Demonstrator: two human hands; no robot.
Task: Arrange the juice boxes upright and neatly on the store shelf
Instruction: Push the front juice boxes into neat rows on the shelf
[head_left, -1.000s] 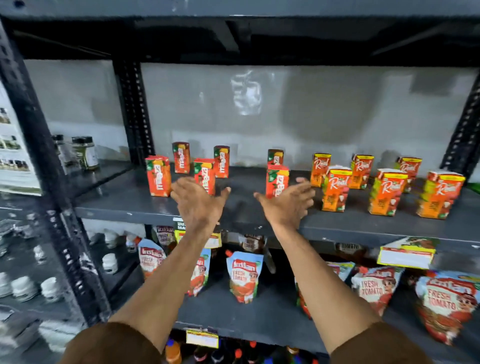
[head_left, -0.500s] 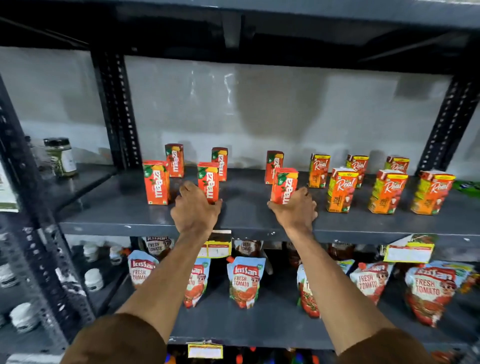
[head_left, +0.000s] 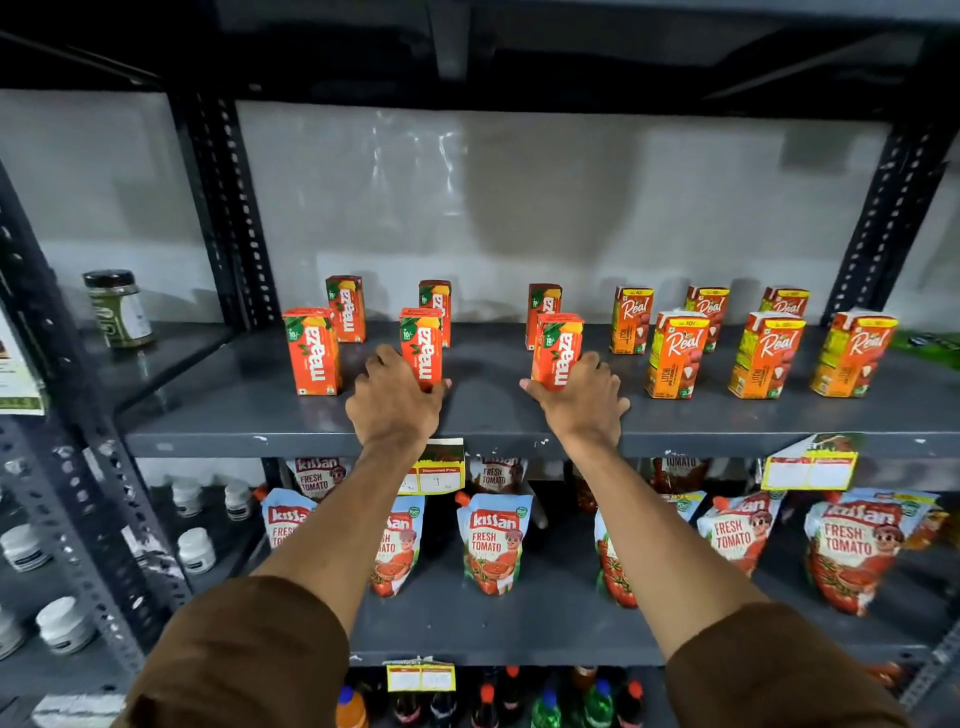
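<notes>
Red Maaza juice boxes stand upright on the grey shelf (head_left: 488, 415) in two rows. My left hand (head_left: 395, 397) grips the base of the front middle Maaza box (head_left: 421, 340). My right hand (head_left: 579, 397) grips the base of the front right Maaza box (head_left: 557, 348), which leans slightly right. Another front Maaza box (head_left: 311, 351) stands free at the left. Three more Maaza boxes (head_left: 345, 307) stand behind. Orange Real juice boxes (head_left: 675, 353) stand upright in two rows to the right.
A green-labelled jar (head_left: 118, 307) stands on the neighbouring shelf at the left. Black slotted uprights (head_left: 228, 208) frame the bay. Tomato ketchup pouches (head_left: 493, 540) fill the shelf below, with price tags (head_left: 808, 465) on the shelf edge. White jars (head_left: 195, 548) sit lower left.
Both hands went from open above the shelf edge to closed around the bases of two front Maaza boxes. The view has come closer to the shelf.
</notes>
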